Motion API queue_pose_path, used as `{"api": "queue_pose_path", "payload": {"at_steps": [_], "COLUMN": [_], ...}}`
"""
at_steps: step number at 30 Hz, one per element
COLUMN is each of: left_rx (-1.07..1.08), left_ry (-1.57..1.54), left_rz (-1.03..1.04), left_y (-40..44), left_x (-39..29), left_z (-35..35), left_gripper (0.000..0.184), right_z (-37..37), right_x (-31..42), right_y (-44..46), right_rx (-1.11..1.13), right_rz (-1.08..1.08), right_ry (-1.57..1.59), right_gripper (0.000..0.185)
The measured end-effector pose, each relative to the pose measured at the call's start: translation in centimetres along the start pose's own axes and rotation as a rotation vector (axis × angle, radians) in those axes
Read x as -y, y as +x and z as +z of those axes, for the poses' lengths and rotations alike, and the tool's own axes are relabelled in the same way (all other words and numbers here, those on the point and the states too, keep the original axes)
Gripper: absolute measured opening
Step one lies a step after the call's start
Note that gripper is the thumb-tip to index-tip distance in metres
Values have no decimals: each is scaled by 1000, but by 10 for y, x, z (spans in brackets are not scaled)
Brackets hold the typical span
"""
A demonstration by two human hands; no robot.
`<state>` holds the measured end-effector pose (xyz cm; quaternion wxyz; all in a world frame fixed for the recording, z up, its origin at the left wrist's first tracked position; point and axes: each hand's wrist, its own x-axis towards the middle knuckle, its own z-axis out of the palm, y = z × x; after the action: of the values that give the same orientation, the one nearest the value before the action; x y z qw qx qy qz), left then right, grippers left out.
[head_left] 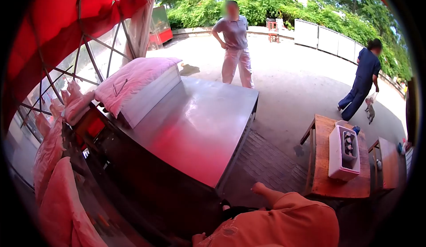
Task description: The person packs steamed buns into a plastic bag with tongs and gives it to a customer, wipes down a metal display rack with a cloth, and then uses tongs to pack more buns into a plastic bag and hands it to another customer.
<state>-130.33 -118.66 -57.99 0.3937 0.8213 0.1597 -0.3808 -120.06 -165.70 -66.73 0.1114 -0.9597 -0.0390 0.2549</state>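
Below me shows the orange shirt on my body. My right hand appears as a small rounded shape at the end of the bare arm, in front of the metal-topped table; its fingers cannot be made out. At the bottom edge, beside the shirt, lies part of my left hand, with most of its fingers cut off or in shadow. Nothing held shows in either hand. A pink quilted cover drapes over a pale box-like block on the table's far left.
A white foam box with dark items stands on a wooden table at right, beside another wooden table. One person stands beyond the metal table; another is farther right. Red canopy hangs at left.
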Motion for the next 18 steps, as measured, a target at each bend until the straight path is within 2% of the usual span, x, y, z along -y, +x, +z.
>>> {"api": "queue_pose_path", "payload": {"at_steps": [3, 6, 9, 12, 13, 14, 16, 17, 18], "left_rx": [-78, -177, -276, -286, -278, -255, 37, 149, -45], "left_ry": [36, 104, 299, 837, 931, 909, 33, -352, -239], "left_rz": [-60, -113, -100, 32, 85, 121, 106, 25, 80], "left_y": [25, 52, 81, 106, 115, 127, 156, 170, 171], "left_x": [-4, -15, -26, -36, -41, -47, -53, -56, -69], "left_z": [-67, -132, -191, -226, -232, -236, -244, -248, -230], "left_gripper": [30, 30, 30, 30, 30, 30, 27, 26, 25], "right_z": [-100, -132, -137, -137, -143, -161, -140, -131, -134], "right_x": [99, 151, 171, 156, 148, 147, 118, 105, 97], "right_y": [44, 84, 121, 136, 128, 107, 118, 113, 103], "right_rx": [38, -16, 62, 131, 50, -34, -73, -65, -61], "right_rz": [112, -131, -139, -13, -4, 7, 118, 221, 326], "right_ry": [657, 758, 826, 474, 384, 297, 312, 560, 803], "right_gripper": [28, 30, 32, 32, 31, 30, 28, 27, 26]}}
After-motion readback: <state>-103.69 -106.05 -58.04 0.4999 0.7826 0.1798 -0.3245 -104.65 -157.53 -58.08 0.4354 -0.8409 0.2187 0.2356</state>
